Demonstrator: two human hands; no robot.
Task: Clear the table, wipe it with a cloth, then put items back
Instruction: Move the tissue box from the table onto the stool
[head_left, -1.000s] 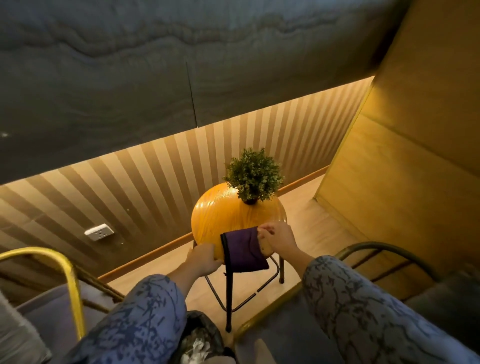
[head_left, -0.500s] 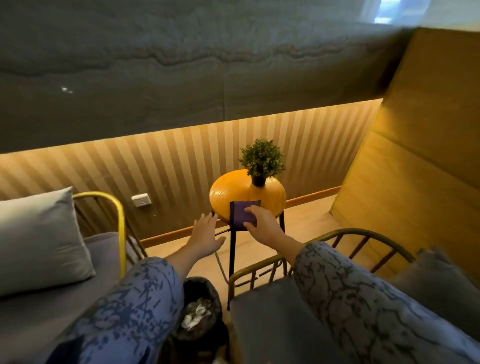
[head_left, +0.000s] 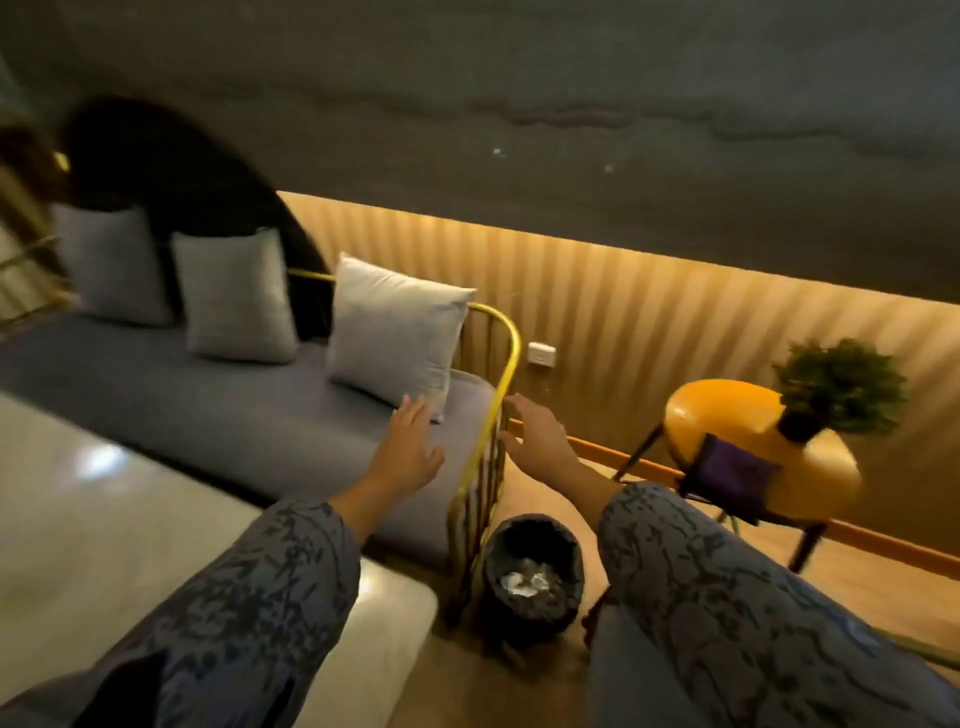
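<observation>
Both hands are reaching forward with fingers spread and holding nothing: the left hand (head_left: 408, 451) is hovering over the grey sofa seat (head_left: 218, 410), and the right hand (head_left: 537, 439) is hanging just right of the sofa's gold metal armrest (head_left: 506, 374). Far to the right, the round orange side table (head_left: 727, 415) is carrying a small potted plant (head_left: 836, 387), while the purple cloth (head_left: 730, 470) is draping over its near edge. A black waste bin (head_left: 532, 571) is sitting on the floor between the sleeves. Three grey cushions (head_left: 395, 330) are leaning along the sofa back.
</observation>
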